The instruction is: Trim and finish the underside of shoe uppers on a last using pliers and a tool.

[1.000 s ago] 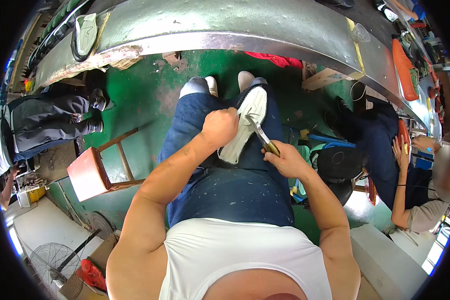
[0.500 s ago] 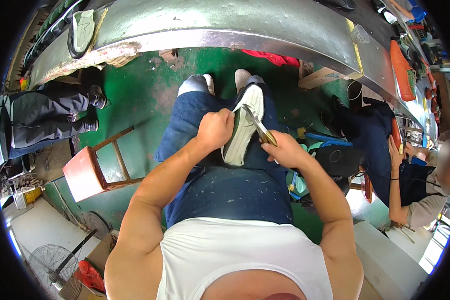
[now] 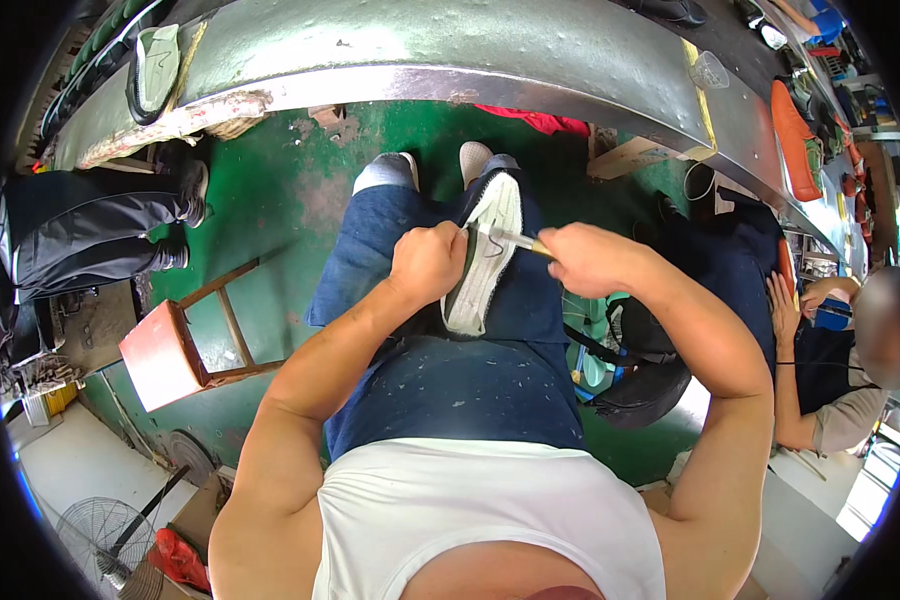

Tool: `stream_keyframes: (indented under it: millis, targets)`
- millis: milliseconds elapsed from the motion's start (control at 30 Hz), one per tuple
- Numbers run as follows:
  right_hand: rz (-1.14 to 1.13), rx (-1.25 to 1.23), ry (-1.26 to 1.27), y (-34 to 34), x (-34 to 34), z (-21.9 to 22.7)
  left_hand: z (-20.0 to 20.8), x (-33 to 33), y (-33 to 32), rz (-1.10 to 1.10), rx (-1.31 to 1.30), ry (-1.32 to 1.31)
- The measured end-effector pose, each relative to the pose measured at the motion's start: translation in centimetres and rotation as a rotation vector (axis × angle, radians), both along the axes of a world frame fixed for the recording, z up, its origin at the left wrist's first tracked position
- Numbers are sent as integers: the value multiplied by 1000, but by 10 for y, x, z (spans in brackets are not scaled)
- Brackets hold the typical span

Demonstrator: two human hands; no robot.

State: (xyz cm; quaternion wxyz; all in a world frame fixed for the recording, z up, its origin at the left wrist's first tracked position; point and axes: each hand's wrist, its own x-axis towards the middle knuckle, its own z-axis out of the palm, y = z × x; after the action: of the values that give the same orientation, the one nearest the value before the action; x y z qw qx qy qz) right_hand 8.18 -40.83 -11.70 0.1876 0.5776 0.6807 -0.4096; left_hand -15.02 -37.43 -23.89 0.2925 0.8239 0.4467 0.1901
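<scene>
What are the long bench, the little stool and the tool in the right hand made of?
The bench looks like metal: grey, reflecting bright glare. The stool seems wooden: brown legs, smooth reddish top, perhaps painted. The tool has a silvery, probably steel shaft; its yellowish handle's material is unclear.

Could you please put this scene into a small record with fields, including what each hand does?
Workpiece: whitish, shoe-shaped sole piece with a dark rim, lying on blue jeans
Left hand: closed at the piece's left edge; exact grip hidden
Right hand: grips metal hand tool with yellowish handle, its head over the sole
Ahead: long grey metal bench
Left side: wooden stool with reddish top
Floor: green
</scene>
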Motion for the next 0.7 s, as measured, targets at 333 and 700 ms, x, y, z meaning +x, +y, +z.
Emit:
stream_keyframes:
  millis: [333,700]
  targets:
    - [-656,-622,453,10,26,-23,14,14,-7,-183,67,35]
    - [-266,81,262,-16,-1,-65,-51,5,5,245,-1546,-1004]
